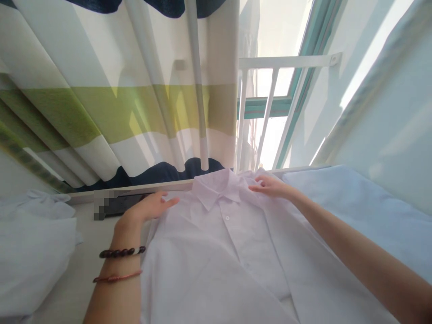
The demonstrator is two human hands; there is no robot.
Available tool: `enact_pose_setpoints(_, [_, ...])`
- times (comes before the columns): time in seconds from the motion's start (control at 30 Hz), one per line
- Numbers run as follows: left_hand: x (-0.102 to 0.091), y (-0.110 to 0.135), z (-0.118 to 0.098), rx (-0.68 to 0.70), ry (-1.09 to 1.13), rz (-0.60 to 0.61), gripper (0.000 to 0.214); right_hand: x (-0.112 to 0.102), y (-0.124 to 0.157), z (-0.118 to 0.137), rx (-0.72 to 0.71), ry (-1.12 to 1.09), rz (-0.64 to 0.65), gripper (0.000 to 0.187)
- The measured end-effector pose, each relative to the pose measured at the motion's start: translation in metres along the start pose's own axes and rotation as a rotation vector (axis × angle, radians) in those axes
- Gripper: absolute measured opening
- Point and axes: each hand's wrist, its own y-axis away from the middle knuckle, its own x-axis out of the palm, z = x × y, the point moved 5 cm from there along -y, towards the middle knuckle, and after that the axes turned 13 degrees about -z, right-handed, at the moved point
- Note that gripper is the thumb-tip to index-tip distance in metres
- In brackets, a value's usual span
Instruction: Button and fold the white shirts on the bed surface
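A white collared shirt (pixel 202 256) lies front side up, its pointed collar (pixel 218 189) toward the far edge. A small button shows below the collar, and the front placket runs down toward me. My left hand (pixel 150 208) is at the shirt's left shoulder, thumb stretched out over the cloth and apart from the fingers. Dark beads and a reddish cord circle that wrist. On the opposite shoulder, my right hand (pixel 273 186) has thumb and fingers closed on a fold of the fabric beside the collar.
A dark flat object (pixel 123 204), partly blurred out, lies beyond my left wrist. White bunched cloth (pixel 33 252) is at the left, pale blue bedding (pixel 364 207) at the right. Behind stand a striped curtain (pixel 151 108) and a white railing (pixel 286 62) before a window.
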Motion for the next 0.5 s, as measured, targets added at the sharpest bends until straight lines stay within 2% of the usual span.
enact_pose_setpoints(0.1, [-0.001, 0.016, 0.019, -0.2, 0.126, 0.227, 0.075, -0.004, 0.021, -0.018, 0.067, -0.169, 0.331, 0.07])
enact_pose_setpoints(0.17, [0.002, 0.023, 0.027, -0.263, 0.203, 0.282, 0.073, -0.007, 0.034, -0.021, 0.068, -0.345, 0.484, 0.066])
enact_pose_setpoints(0.2, [0.004, 0.024, 0.028, -0.27, 0.224, 0.294, 0.068, -0.008, 0.038, -0.02, 0.059, -0.424, 0.517, 0.063])
enact_pose_setpoints(0.33, [0.01, 0.026, 0.021, -0.145, 0.221, 0.255, 0.049, -0.007, 0.045, -0.012, 0.0, -0.558, 0.425, 0.054])
enact_pose_setpoints(0.43, [0.003, 0.03, 0.004, 0.011, 0.34, 0.163, 0.046, -0.002, 0.041, -0.002, -0.091, -0.415, 0.263, 0.046])
enact_pose_setpoints(0.5, [-0.004, 0.034, -0.004, 0.058, 0.418, 0.078, 0.046, -0.002, 0.033, 0.001, -0.117, -0.265, 0.111, 0.039])
